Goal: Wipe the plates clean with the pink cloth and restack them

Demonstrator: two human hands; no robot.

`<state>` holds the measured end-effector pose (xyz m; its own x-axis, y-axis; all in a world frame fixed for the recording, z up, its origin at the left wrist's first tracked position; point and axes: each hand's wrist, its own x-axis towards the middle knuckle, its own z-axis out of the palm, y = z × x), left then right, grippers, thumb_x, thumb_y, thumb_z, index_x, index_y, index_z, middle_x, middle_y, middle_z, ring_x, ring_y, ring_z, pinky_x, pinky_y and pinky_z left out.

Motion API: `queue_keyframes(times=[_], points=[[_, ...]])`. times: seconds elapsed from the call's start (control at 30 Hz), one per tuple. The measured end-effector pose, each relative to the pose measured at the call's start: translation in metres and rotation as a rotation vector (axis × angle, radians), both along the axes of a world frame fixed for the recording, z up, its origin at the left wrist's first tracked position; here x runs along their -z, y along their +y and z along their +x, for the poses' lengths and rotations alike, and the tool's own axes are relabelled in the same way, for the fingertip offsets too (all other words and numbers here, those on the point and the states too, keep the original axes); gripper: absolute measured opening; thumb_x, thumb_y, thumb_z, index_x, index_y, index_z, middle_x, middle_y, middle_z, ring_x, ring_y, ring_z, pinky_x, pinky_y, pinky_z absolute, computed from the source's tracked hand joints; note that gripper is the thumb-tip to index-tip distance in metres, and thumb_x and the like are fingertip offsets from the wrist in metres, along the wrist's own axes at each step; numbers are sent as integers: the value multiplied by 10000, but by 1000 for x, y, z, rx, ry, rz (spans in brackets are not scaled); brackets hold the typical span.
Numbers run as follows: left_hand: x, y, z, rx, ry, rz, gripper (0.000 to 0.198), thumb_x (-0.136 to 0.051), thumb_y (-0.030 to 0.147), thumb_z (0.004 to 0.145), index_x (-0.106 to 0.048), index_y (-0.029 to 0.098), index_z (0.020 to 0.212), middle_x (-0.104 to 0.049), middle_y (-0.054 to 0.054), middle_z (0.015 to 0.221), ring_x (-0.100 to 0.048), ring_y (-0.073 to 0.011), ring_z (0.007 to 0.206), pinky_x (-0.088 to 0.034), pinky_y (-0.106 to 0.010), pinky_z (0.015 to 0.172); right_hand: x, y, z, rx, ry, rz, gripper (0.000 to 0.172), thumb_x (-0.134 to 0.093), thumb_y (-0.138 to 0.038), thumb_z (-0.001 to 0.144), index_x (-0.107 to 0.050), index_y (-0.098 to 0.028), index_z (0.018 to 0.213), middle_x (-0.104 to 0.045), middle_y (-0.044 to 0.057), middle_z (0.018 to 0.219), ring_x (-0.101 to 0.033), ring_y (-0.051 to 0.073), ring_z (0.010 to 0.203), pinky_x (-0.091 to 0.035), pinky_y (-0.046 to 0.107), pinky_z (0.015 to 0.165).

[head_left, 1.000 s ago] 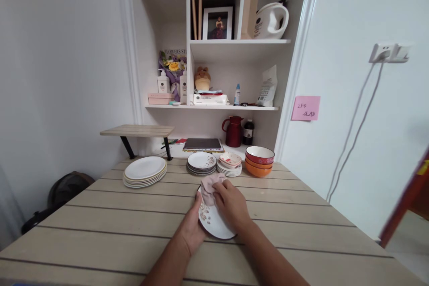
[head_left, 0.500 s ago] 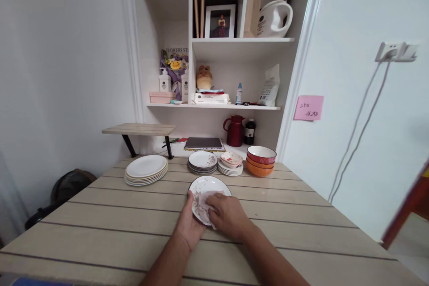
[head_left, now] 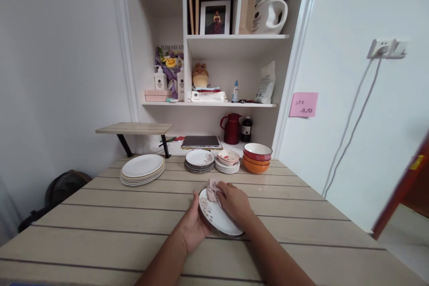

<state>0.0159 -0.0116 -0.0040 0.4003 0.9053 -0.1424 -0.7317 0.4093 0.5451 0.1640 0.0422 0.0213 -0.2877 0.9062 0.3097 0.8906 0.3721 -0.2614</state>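
A small white plate with a flower pattern (head_left: 214, 216) is held tilted just above the wooden table (head_left: 100, 223). My left hand (head_left: 194, 223) grips its left rim from below. My right hand (head_left: 234, 201) presses a crumpled pinkish cloth (head_left: 212, 189) against the plate's far upper edge, fingers closed on the cloth.
At the table's back stand a stack of large white plates (head_left: 142, 169), a stack of patterned plates (head_left: 199, 160), small saucers (head_left: 228, 163) and stacked red and orange bowls (head_left: 257, 157). Behind are a low riser shelf (head_left: 134, 128), a red jug (head_left: 232, 128) and wall shelves.
The plate has tipped up again and sits nearer to me. My right hand slid the cloth from the plate's middle to its far upper edge.
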Motion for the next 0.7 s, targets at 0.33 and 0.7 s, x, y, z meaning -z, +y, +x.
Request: queue_keyframes(times=[0.33,0.7], points=[[0,-3,-4,55,-16,21,627,-434,619,858,-563,186,1293,-714,-150,1106,-637,-302,1080,-469,-465,913,-9,-21,-3,-255,-82,2,123,-507,-238,819,-629,-222,815,-694,20,787,-574,150,674,-223,273,590],[-8,-8,3,23,75,-9,609,-471,579,864,-537,178,1317,-690,-145,1169,-603,-282,1147,-443,-444,971,0,0,-12,-65,60,45,205,-394,-308,957,-571,-254,1046,-673,27,966,-607,165,823,-278,257,629]])
